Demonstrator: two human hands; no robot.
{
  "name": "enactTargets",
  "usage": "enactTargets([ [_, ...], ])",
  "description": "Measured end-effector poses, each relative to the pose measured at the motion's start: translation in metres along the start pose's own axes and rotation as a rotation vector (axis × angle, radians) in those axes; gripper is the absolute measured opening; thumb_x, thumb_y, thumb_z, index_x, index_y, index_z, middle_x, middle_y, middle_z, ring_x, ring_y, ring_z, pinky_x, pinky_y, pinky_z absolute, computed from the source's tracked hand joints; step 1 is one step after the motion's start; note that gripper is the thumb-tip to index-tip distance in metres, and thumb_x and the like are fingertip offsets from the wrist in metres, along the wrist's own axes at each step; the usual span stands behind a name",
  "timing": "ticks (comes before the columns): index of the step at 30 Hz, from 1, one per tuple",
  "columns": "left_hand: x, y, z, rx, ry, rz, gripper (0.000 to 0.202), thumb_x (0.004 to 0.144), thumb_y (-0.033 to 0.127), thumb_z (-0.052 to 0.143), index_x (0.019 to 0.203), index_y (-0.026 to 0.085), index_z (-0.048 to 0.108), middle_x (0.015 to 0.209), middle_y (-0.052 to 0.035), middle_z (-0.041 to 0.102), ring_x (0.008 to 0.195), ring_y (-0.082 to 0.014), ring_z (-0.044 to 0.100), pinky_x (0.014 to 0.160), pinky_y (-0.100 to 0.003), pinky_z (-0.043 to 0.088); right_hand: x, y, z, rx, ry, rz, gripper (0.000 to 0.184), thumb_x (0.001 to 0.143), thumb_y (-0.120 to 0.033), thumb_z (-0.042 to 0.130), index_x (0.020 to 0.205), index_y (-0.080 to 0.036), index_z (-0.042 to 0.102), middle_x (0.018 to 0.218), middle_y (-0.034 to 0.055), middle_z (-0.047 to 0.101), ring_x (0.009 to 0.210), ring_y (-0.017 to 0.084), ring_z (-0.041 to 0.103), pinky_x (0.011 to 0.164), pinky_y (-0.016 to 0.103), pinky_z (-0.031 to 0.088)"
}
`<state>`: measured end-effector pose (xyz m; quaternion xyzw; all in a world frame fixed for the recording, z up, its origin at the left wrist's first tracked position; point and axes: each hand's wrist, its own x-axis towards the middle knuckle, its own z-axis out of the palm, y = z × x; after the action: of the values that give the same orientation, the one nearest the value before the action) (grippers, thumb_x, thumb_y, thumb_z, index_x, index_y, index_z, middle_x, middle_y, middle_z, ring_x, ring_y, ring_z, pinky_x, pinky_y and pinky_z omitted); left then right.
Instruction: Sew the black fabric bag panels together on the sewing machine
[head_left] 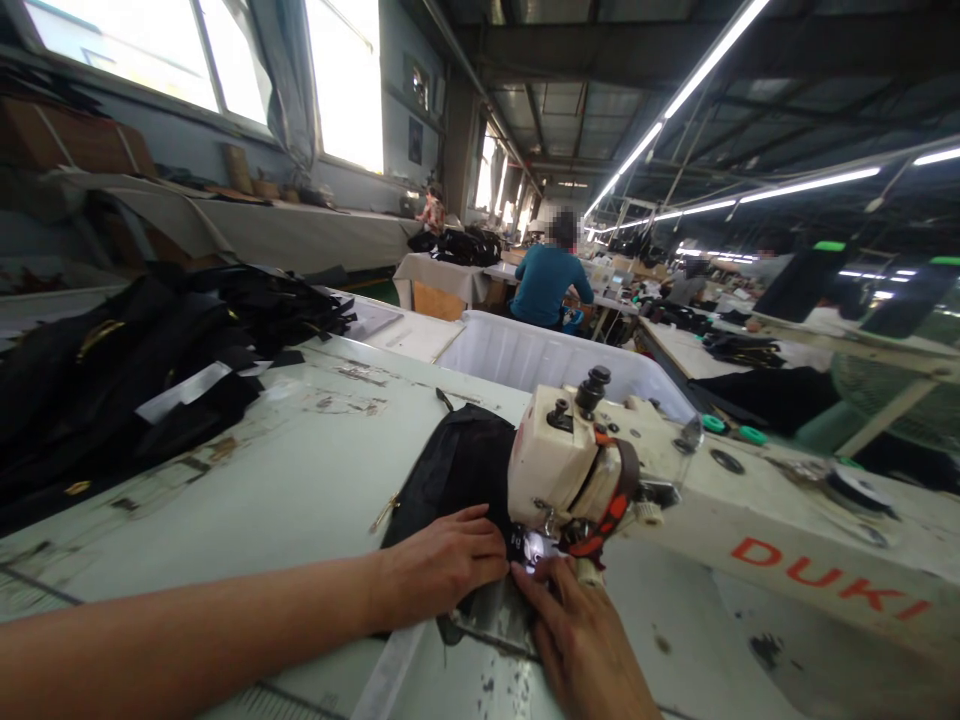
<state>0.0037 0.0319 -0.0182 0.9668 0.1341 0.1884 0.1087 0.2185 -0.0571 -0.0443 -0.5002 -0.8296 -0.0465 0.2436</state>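
A black fabric piece with a gold zipper pull at its left edge lies under the head of a white sewing machine. My left hand rests palm down on this fabric, its fingers stretched toward the needle area. Close to the lit presser foot, my right hand has its thumb and fingertips on the fabric's near edge, pinching it. The machine head hides part of the fabric, and the right fingertips are partly hidden. A pale strip runs below my left wrist.
Black fabric pieces are heaped on the left of the worktable. Behind the table stands a white plastic bin. A person in a teal top sits beyond it. The machine arm extends right.
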Motion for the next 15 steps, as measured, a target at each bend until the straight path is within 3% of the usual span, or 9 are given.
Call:
enactTargets([
  [7,0.006,-0.014,0.003,0.011,0.025,-0.011,0.015,0.094,0.017,0.055,0.105,0.023,0.063,0.105,-0.0043,0.069,0.106,-0.0197,0.060,0.111,-0.035,0.030,0.000,0.005,0.004,-0.082,-0.077,0.019,0.062,0.078,-0.005,0.048,0.136,-0.025,0.052,0.113,0.0117,0.060,0.091,0.025,0.059,0.076,0.036,0.053],
  [15,0.010,-0.020,0.002,0.028,0.033,-0.034,0.022,0.095,0.016,0.050,0.110,0.025,0.064,0.108,-0.0051,0.069,0.110,-0.0206,0.059,0.111,-0.037,0.032,-0.001,0.010,0.006,-0.101,-0.069,-0.026,0.062,0.078,-0.005,0.048,0.137,-0.023,0.051,0.114,0.0122,0.060,0.090,0.024,0.061,0.075,0.035,0.055],
])
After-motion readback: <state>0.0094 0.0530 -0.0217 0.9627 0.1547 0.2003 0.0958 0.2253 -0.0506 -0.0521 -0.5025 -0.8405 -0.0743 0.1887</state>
